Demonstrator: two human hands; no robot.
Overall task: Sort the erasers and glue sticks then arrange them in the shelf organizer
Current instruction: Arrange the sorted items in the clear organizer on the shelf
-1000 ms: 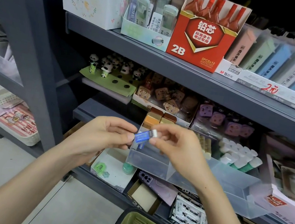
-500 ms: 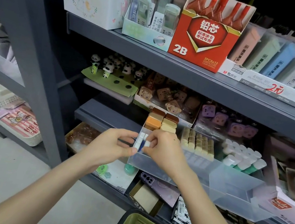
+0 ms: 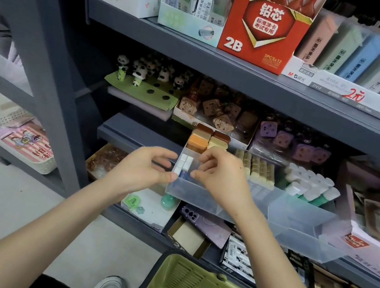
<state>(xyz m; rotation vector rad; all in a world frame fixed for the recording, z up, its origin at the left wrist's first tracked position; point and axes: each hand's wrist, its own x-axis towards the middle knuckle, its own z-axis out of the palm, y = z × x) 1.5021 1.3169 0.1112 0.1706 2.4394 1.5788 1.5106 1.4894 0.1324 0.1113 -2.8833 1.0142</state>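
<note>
Head view: white block erasers (image 3: 185, 164) stand in the clear plastic organizer (image 3: 200, 198). Left hand (image 3: 144, 169) hovers slack beside it; right hand (image 3: 221, 174) grip unclear.

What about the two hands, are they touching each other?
Apart. The head view shows a gap between the left hand and the right hand, with erasers showing between their fingertips.

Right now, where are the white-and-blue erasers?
In the head view, the white-and-blue erasers stand in the clear organizer's leftmost compartment, just in front of the brown and orange erasers, between the left hand and right hand.
</note>
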